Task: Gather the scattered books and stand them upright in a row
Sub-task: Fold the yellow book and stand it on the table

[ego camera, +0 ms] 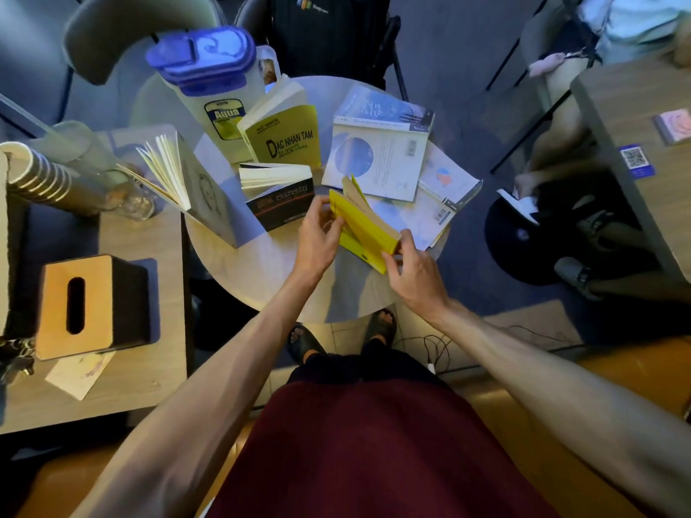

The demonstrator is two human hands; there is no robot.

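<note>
Gripping one yellow paperback (364, 226), left hand (318, 237) and right hand (415, 271); three books (284, 138) upright, pale ones (377, 158) flat.

A round pale bench (261, 278) stood on dark blue-grey carpet (448, 39), with grey chairs (123, 28) beyond its far edge. A rectangular wooden side table (149, 368) sat just beside its left edge, and dim bluish light fell across the room.

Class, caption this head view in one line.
Both hands, left hand and right hand, hold a yellow book over the round table.
</note>
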